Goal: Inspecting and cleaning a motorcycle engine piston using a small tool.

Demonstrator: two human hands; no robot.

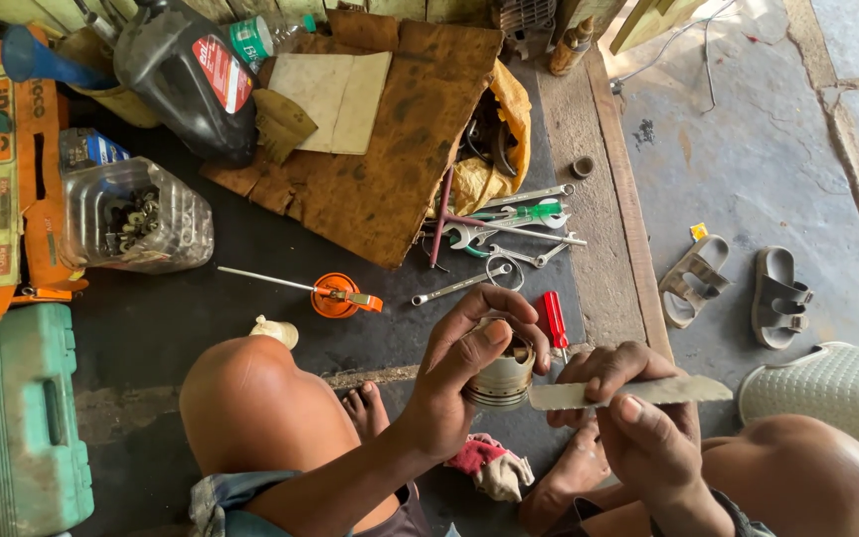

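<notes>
At lower centre, the left hand [464,373] grips the piston [501,376] firmly; the right hand [638,423], pinching the blade [628,392], should scrape flat, lightly.

Hands: I count two, my left hand [459,373] and my right hand [638,418].
Pistons: one piston [501,376], wrapped by my left fingers [489,308].
Blades: one flat metal blade [638,391] under my right fingers [608,363], its tip touching the piston.
Screwdrivers: one red-handled screwdriver [553,320], just beyond my left fingers.
Wrenches: I make out at least four in the wrench pile [504,234], farther out past my left fingers; the exact number I cannot tell.
Sandals: two sandals [738,288], well beyond my right fingers.
Oil cans: one orange oil can [335,295], to the left of my left fingers.
Rags: one rag [489,465], below my left fingers.
</notes>
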